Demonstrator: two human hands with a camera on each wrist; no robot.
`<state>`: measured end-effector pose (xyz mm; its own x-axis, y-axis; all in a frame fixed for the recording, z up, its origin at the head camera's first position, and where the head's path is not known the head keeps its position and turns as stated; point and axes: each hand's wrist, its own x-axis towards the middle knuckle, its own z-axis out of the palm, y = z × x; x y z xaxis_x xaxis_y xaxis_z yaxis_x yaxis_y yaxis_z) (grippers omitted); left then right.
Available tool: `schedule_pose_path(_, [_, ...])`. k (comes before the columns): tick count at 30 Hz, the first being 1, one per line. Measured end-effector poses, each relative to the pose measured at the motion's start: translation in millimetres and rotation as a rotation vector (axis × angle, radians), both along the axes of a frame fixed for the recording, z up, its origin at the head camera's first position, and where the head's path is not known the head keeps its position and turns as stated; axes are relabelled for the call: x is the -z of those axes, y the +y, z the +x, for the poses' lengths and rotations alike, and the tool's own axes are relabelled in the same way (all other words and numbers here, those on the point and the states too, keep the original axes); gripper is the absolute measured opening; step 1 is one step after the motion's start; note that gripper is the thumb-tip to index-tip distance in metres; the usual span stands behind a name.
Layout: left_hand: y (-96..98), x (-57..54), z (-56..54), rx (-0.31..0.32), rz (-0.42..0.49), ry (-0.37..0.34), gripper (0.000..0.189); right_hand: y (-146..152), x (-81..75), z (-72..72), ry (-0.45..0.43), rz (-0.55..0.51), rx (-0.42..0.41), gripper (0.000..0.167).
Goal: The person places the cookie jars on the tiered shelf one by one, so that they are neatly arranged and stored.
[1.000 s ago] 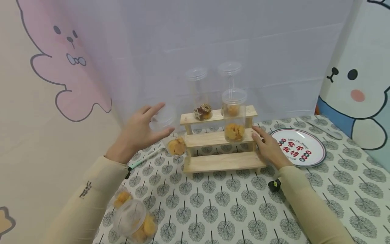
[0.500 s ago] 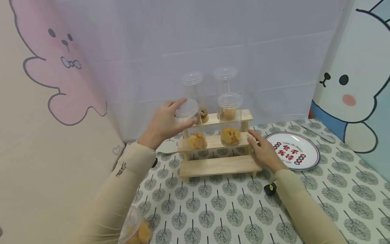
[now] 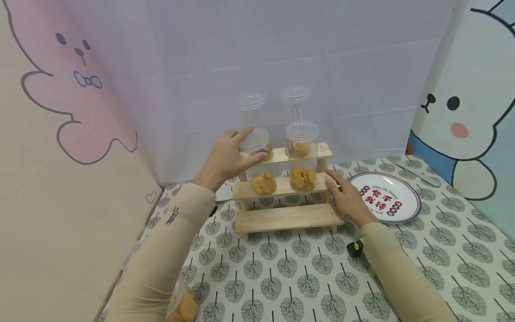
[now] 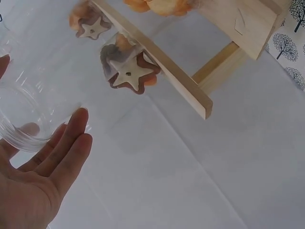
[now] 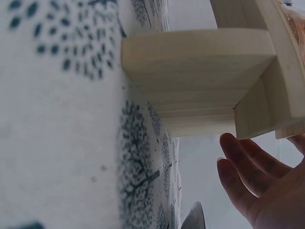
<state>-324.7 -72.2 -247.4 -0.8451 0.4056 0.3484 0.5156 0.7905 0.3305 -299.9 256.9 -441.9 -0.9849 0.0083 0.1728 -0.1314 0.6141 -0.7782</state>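
A three-tier wooden display stand (image 3: 289,217) stands on the patterned cloth. My left hand (image 3: 229,156) grips a clear lidded jar (image 3: 264,181) of cookies round its top, at the left of the middle tier. Whether its base touches the tier I cannot tell. In the left wrist view the fingers curve round the clear jar wall (image 4: 28,109). Beside it on the same tier stands another cookie jar (image 3: 302,156). My right hand (image 3: 349,197) holds the right end of that tier; in the right wrist view its fingertips (image 5: 229,143) meet the wood.
Two tall clear jars (image 3: 295,107) stand on the top tier; star-shaped cookies (image 4: 128,74) show there. A printed plate (image 3: 382,197) and a spoon (image 3: 420,174) lie at the right. Another cookie jar (image 3: 183,306) is partly hidden by the left sleeve. White cloth hangs behind.
My left hand has carried its jar rightward from beside the stand to the left part of the middle tier. My right hand has stayed at the tier's end.
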Motion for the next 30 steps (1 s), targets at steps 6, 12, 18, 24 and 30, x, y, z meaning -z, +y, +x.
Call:
schedule_pose_path(6, [4.9, -0.1, -0.5, -0.001, -0.006, 0.006, 0.085, -1.6, -1.9, 1.5, 0.003, 0.0, 0.001, 0.065])
schedule_pose_path(12, [4.8, 2.5, -1.0, 0.015, 0.01, 0.007, 0.081, -1.4, -4.4, 3.0, -0.002, 0.006, 0.002, 0.065])
schedule_pose_path(18, [5.4, 3.7, -2.4, 0.032, 0.008, 0.018, 0.081, 0.1, -7.4, 3.4, -0.013, 0.006, 0.001, 0.065])
schedule_pose_path(24, [7.2, 5.7, 0.0, 0.021, -0.002, -0.02, 0.084, 0.3, -5.2, 3.8, -0.018, 0.011, -0.006, 0.064])
schedule_pose_path(30, [6.2, 6.2, 1.6, 0.03, -0.021, -0.042, 0.086, 0.8, -2.9, 3.7, -0.019, 0.015, 0.0, 0.065])
